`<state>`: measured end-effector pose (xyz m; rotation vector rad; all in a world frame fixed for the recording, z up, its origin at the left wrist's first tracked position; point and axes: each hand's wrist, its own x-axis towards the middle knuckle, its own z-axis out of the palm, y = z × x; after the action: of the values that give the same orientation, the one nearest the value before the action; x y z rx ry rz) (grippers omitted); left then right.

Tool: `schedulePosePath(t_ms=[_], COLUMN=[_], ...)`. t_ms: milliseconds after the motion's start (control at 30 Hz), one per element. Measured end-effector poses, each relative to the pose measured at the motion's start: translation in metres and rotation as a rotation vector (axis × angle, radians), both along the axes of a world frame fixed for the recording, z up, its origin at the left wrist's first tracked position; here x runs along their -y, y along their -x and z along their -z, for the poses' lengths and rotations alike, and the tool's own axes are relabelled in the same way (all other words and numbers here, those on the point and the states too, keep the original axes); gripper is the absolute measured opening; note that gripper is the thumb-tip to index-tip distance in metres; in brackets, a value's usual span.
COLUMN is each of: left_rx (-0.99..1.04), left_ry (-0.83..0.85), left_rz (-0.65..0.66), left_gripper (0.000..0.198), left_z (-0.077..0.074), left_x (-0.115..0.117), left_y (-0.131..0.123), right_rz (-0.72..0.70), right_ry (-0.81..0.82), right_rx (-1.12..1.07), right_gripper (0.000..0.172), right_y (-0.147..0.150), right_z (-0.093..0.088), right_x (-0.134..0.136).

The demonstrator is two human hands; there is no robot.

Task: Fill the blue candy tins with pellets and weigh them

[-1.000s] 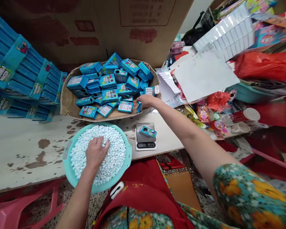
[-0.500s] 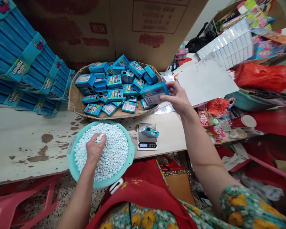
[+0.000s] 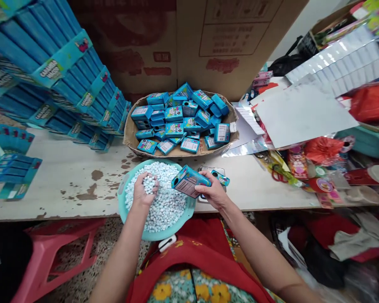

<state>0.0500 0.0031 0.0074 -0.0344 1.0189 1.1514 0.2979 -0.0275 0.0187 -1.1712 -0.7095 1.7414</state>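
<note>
My left hand (image 3: 144, 190) is cupped round a handful of small white candies in a teal basin (image 3: 123, 212) full of them at the table's front edge. My right hand (image 3: 212, 193) grips a small blue box (image 3: 188, 182), held tilted over the basin's right rim with its open end towards the left hand. Behind that hand, a small scale (image 3: 215, 171) carries another blue box (image 3: 220, 177). Further back, a shallow cardboard tray (image 3: 131, 139) holds several more blue boxes (image 3: 181, 118).
Stacks of long blue cartons (image 3: 60, 80) rise at the left, with flat blue cardboard (image 3: 11, 168) on the table edge. Large brown cartons (image 3: 189, 46) stand behind. Papers, red bags and packets (image 3: 309, 126) crowd the right. A pink stool (image 3: 47, 256) stands below left.
My right hand took a blue box from the cardboard tray and brought it down over the basin. My left hand closed and lifted a handful of candies. The view shifted left.
</note>
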Motion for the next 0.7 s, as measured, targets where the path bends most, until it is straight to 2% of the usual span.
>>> schedulePosePath(t_ms=[167, 300, 400, 500, 600, 700], left_rx=[0.045, 0.000, -0.009, -0.034, -0.125, -0.301], left_ry=[-0.021, -0.092, -0.099, -0.120, -0.224, -0.354], left_rz=[-0.034, -0.083, -0.087, -0.071, -0.078, -0.151], left_gripper=[0.007, 0.009, 0.010, 0.013, 0.019, 0.024], left_z=[-0.011, -0.021, -0.030, -0.043, -0.057, -0.062], left_x=[0.005, 0.002, -0.001, 0.000, 0.003, 0.006], left_y=[-0.006, -0.009, -0.007, -0.009, -0.018, -0.030], right_rz=[-0.071, -0.141, -0.267, -0.353, -0.324, -0.272], right_ry=[-0.048, -0.115, -0.284, -0.489, -0.584, -0.634], right_rx=[-0.004, 0.237, 0.479, 0.600, 0.685, 0.747], right_gripper=[0.056, 0.050, 0.045, 0.046, 0.041, 0.036], right_y=[0.027, 0.048, 0.052, 0.051, 0.050, 0.054], right_z=[0.010, 0.013, 0.006, -0.003, -0.009, -0.011], right_x=[0.005, 0.007, 0.007, 0.007, 0.007, 0.006])
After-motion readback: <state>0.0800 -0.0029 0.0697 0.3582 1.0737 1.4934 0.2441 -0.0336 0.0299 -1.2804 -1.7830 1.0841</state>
